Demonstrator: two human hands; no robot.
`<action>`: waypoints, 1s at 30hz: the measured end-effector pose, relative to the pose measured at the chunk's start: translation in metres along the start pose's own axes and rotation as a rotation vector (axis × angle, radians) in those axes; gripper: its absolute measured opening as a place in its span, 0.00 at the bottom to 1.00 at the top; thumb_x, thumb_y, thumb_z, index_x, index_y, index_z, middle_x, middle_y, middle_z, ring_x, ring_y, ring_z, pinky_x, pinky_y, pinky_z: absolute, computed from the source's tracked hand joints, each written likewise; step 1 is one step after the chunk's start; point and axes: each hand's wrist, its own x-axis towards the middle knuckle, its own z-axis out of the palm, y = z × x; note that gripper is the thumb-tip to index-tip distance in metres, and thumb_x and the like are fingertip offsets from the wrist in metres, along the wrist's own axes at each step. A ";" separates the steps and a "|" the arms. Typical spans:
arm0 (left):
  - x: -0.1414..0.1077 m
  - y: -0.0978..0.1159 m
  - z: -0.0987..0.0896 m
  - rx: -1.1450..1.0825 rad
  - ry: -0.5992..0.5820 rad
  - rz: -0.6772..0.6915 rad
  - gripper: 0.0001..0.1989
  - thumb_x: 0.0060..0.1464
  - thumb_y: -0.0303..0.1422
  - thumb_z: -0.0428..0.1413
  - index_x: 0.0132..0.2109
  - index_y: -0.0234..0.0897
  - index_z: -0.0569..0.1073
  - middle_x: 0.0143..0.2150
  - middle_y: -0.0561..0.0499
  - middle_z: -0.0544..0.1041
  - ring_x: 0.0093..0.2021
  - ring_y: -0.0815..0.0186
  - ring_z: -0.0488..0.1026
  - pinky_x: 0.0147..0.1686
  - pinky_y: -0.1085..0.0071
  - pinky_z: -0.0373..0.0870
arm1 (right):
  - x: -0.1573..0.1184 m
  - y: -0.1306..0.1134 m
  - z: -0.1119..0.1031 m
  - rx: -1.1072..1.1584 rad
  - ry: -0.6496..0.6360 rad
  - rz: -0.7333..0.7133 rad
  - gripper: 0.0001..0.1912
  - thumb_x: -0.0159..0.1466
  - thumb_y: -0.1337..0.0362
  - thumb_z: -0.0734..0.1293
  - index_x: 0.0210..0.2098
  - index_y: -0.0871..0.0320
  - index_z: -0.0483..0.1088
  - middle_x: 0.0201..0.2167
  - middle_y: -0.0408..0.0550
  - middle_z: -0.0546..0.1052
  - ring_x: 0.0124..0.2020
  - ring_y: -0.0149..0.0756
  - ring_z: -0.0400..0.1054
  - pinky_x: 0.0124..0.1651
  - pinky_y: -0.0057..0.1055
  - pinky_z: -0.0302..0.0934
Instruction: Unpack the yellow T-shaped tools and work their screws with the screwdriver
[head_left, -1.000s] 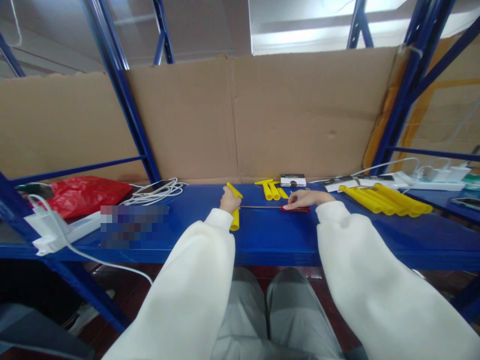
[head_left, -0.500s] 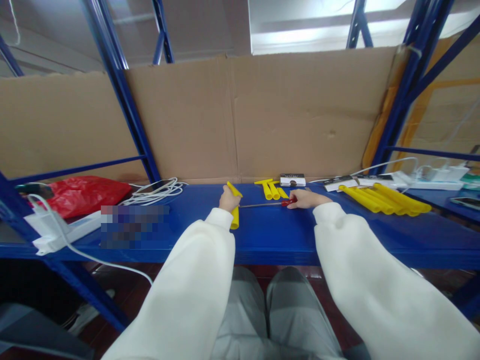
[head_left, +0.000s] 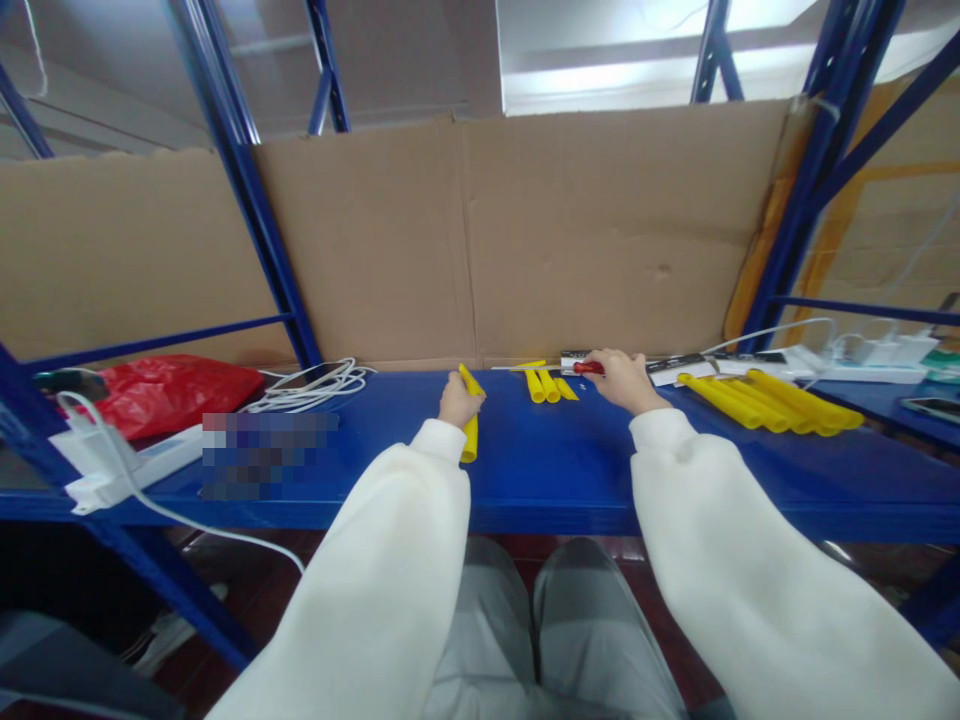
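Observation:
My left hand [head_left: 459, 400] is closed around a yellow plastic tube [head_left: 470, 440] with a crosspiece at its top, held over the blue shelf. Farther back, my right hand [head_left: 628, 380] has its fingers around the red handle of a screwdriver [head_left: 590, 368]. Its long thin shaft points left, behind several short yellow pieces [head_left: 551, 387] on the shelf. A small black-and-white box [head_left: 574, 357] is just behind the screwdriver, partly hidden by it and the hand.
More yellow tubes [head_left: 772, 402] lie in a row at the right. White cables [head_left: 330, 383], a red plastic bag [head_left: 180, 393] and a power strip [head_left: 150, 465] sit at the left. Cardboard [head_left: 585, 230] walls the back of the blue shelf [head_left: 525, 475].
My right hand has carried the screwdriver back, away from the tube in my left hand, to beside the small box. My left hand stays in place with the tube.

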 end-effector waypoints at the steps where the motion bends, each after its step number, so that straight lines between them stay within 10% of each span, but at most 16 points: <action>1: 0.000 0.000 0.000 0.004 -0.004 0.004 0.20 0.52 0.24 0.63 0.48 0.36 0.63 0.52 0.37 0.77 0.39 0.62 0.81 0.34 0.72 0.73 | 0.000 -0.001 0.000 0.008 0.008 -0.008 0.11 0.67 0.63 0.61 0.45 0.53 0.74 0.47 0.54 0.78 0.51 0.49 0.66 0.45 0.39 0.49; 30: -0.008 0.005 0.001 0.009 -0.082 0.084 0.18 0.52 0.22 0.62 0.47 0.35 0.65 0.39 0.48 0.80 0.26 0.69 0.77 0.28 0.75 0.69 | -0.002 -0.010 0.004 0.013 -0.009 -0.059 0.11 0.67 0.65 0.62 0.45 0.54 0.74 0.48 0.54 0.78 0.51 0.48 0.67 0.44 0.38 0.50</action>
